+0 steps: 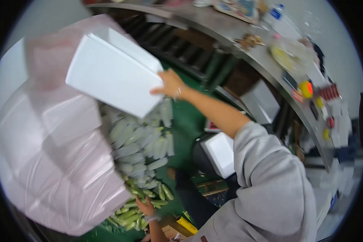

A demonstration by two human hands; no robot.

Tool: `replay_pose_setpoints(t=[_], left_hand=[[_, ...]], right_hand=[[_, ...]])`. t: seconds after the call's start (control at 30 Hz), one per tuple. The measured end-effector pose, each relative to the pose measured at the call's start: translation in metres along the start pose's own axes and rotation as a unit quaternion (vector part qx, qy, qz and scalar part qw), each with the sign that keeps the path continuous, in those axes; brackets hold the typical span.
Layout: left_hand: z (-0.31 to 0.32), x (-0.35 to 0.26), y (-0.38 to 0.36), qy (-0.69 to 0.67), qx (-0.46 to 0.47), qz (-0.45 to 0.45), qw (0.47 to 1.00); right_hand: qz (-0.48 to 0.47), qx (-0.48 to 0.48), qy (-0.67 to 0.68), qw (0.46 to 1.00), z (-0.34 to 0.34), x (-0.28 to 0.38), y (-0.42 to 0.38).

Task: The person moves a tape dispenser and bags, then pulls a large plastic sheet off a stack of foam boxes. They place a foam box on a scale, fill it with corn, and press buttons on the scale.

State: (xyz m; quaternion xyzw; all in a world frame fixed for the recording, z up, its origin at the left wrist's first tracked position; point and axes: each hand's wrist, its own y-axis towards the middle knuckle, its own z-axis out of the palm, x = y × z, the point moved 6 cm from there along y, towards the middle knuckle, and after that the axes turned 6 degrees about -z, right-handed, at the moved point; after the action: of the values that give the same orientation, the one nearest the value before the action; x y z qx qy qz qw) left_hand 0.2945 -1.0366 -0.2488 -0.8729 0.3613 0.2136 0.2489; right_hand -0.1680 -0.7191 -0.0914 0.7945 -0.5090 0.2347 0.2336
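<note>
My right hand (170, 84) is closed on the right-hand edge of a white foam box (113, 74), which is tilted and held up in front of a large pink plastic covering. My left hand (146, 207) is low in the view, fingers apart, among loose green cucumber-like vegetables (129, 214) and close to the edge of the pink plastic (64, 173). Between my hands lies a pile of the same kind of vegetable in clear sleeves (139, 139), partly hidden by the foam box.
A metal worktable (246, 52) curves along the top and right, with a water bottle (275, 14), a yellow tape roll (306, 89) and a phone (289, 79) on it. Beside my legs stands a white box-like item (221, 153). A yellow tube (186, 224) lies near my left forearm.
</note>
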Motion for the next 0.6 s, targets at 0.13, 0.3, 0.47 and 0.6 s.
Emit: replay_pose_setpoints(t=[0.13,0.3,0.47,0.6], left_hand=[[0.082,0.04,-0.086,0.115,0.137,-0.043,0.983],[0.15,-0.02,-0.161,0.051,0.246,0.023,0.968],[0.219,-0.064,-0.188,0.057,0.315,0.005,0.947],[0.281,-0.036,-0.207,0.108,0.337,-0.027,0.935]], right_hand=[[0.137,-0.081,0.023,0.987,-0.034,-0.144,-0.201],[0.236,-0.062,-0.159,0.957,-0.121,-0.199,-0.391],[0.31,-0.174,-0.334,0.873,-0.159,-0.27,-0.57],[0.367,-0.235,-0.39,0.811,-0.175,-0.363,-0.598]])
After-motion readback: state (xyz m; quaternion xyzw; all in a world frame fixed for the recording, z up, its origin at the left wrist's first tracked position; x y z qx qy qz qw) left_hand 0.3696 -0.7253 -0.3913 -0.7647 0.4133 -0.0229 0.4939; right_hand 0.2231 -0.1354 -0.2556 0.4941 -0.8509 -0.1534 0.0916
